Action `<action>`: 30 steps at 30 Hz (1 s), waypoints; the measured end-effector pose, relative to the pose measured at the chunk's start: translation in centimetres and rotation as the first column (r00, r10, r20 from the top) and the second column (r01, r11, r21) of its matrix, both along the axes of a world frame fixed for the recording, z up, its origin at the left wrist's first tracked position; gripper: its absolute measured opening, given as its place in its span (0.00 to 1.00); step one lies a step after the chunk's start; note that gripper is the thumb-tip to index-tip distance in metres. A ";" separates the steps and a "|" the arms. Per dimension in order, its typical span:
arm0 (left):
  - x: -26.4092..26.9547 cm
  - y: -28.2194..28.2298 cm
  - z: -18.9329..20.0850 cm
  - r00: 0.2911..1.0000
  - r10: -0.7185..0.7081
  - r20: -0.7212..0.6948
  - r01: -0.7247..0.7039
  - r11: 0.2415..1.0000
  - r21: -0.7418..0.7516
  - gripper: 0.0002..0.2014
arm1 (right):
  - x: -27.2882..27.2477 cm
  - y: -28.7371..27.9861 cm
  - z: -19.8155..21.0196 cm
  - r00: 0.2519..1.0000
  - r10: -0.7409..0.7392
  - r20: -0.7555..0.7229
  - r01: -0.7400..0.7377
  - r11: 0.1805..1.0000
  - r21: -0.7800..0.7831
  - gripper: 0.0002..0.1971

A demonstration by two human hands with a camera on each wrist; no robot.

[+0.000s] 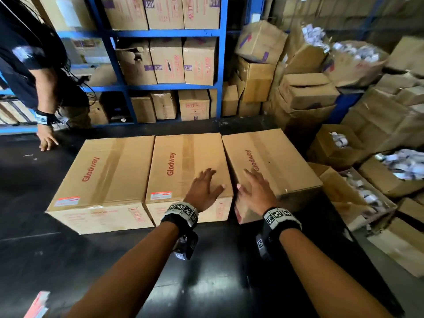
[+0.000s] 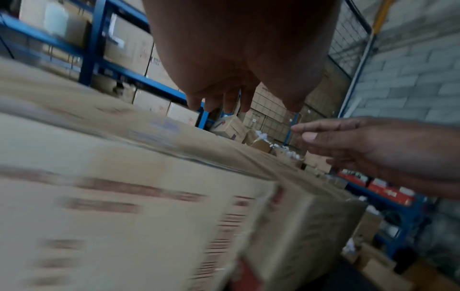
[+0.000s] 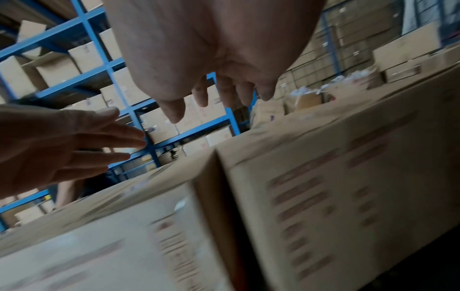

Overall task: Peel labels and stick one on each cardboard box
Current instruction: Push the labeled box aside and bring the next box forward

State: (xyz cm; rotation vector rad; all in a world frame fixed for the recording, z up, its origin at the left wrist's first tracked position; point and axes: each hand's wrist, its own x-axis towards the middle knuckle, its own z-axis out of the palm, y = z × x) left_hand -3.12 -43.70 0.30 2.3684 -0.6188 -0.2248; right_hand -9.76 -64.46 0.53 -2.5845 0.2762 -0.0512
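Three brown "Glodway" cardboard boxes lie side by side on the black table: the left box, the middle box and the right box. A red-and-white label sits on the left box's near corner, and another label on the middle box. My left hand is spread flat, fingers straight, over the middle box's near right corner. My right hand is spread over the right box's near left corner. Neither hand holds anything. Both wrist views are blurred; they show the left hand and right hand above box tops.
A label sheet lies at the table's near left edge. Another person's hand rests on the table at the far left. Blue shelving full of boxes stands behind. Open boxes of white items pile up on the right.
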 end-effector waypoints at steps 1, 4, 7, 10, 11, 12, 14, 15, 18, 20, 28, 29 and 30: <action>-0.4 -2.6 0.2 0.999 0.010 -0.032 -0.012 0.999 -0.043 0.34 | -0.3 -2.5 0.2 1.000 -0.022 0.018 0.022 1.000 0.002 0.32; -0.6 -8.4 0.0 0.990 0.062 -0.124 -0.079 0.988 -0.133 0.34 | -0.8 -9.0 0.5 0.996 -0.079 0.051 0.080 0.997 -0.004 0.31; 0.0 -12.4 -1.6 0.977 0.128 -0.168 -0.149 0.982 -0.120 0.38 | -0.6 -14.4 0.1 0.990 -0.138 -0.002 0.137 0.990 -0.012 0.32; 0.3 -14.8 -2.8 0.954 0.211 -0.215 -0.230 0.971 -0.069 0.41 | 0.3 -18.6 -0.9 0.985 -0.164 -0.048 0.164 0.987 -0.006 0.33; 0.5 -15.6 -3.1 0.948 0.232 -0.218 -0.248 0.967 -0.053 0.43 | 0.8 -19.9 -1.2 0.985 -0.164 -0.052 0.164 0.986 -0.001 0.33; 0.5 -16.0 -3.3 0.945 0.246 -0.215 -0.258 0.965 -0.032 0.44 | 1.3 -20.9 -1.5 0.985 -0.163 -0.052 0.163 0.987 -0.004 0.33; 0.9 -17.0 -3.9 0.937 0.271 -0.219 -0.280 0.960 -0.008 0.46 | 2.5 -22.8 -2.2 0.984 -0.165 -0.072 0.163 0.986 -0.028 0.33; 1.1 -17.4 -4.1 0.930 0.289 -0.227 -0.298 0.954 -0.008 0.47 | 3.1 -23.5 -2.5 0.980 -0.174 -0.095 0.171 0.985 -0.040 0.33; 1.5 -18.4 -4.6 0.888 0.373 -0.269 -0.394 0.919 -0.025 0.49 | 4.7 -25.5 -3.5 0.966 -0.195 -0.172 0.194 0.981 -0.023 0.36; 1.5 -18.8 -4.8 0.857 0.421 -0.298 -0.457 0.888 -0.059 0.51 | 5.2 -26.0 -3.9 0.962 -0.196 -0.190 0.200 0.980 0.002 0.37; 0.9 -18.9 -4.7 0.856 0.447 -0.261 -0.478 0.876 -0.068 0.51 | 2.6 -25.6 -4.8 0.952 -0.272 -0.141 0.282 0.957 0.061 0.38; 0.4 -19.0 -4.6 0.865 0.432 -0.256 -0.463 0.883 -0.075 0.51 | 1.7 -25.6 -4.8 0.947 -0.286 -0.145 0.298 0.952 0.064 0.38; -0.3 -18.9 -4.5 0.873 0.417 -0.254 -0.449 0.890 -0.083 0.51 | 0.5 -25.6 -4.8 0.941 -0.303 -0.148 0.316 0.946 0.071 0.38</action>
